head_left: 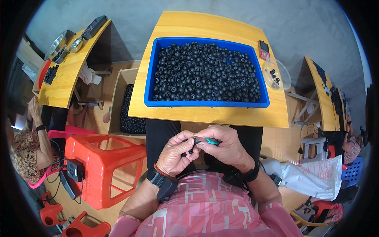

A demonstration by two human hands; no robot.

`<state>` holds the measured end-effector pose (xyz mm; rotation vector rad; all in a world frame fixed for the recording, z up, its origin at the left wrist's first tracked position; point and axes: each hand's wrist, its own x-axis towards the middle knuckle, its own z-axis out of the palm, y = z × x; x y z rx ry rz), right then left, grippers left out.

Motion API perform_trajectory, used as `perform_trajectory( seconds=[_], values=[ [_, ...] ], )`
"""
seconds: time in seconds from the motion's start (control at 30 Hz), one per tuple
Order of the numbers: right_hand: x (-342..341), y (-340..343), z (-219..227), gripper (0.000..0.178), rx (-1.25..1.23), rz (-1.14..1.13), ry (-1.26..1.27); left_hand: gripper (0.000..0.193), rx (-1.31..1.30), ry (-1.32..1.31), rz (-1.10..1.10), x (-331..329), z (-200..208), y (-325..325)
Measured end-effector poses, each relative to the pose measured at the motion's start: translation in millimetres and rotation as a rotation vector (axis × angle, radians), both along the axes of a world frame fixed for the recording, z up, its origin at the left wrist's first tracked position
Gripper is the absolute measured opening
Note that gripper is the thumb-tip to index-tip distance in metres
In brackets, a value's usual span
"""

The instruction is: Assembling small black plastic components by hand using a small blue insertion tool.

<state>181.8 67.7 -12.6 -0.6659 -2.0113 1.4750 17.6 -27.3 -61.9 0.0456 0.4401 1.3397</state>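
The left hand [173, 153] has its fingers pinched on a small black piece [196, 141]; just beside it, the right hand [226, 148] has its fingers closed on a green tool [213, 141]; left of the fingers stands a red stool [96, 172]; beyond them, on a table [252, 117], sits a blue tray [207, 104] of black balls [205, 73]; farther right, a clear bowl [285, 79].

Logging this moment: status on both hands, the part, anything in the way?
Left hand: grip on small black piece. Right hand: grip on green item. Fingers partly hide the piece. Blue tray beyond.
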Motion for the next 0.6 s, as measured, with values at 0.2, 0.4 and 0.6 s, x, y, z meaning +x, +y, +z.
perform_trajectory(
  seconds=[0.2, 0.4, 0.6],
  values=[
    [-3.1, -5.7, 0.1, 0.024, -0.005, -0.036, 0.007, 0.015, 0.033, -0.094, 0.015, -2.6, -6.5, 0.9],
    [-1.9, -10.6, 1.5, 0.02, -0.027, -0.086, -0.052, 0.016, 0.011, -0.076, 0.044, -4.6, -1.9, 0.8],
    [1.8, -10.0, -3.1, 0.023, -0.049, -0.045, -0.028, 0.01, -0.009, -0.064, 0.057, -4.2, 0.9, 1.0]
  ],
)
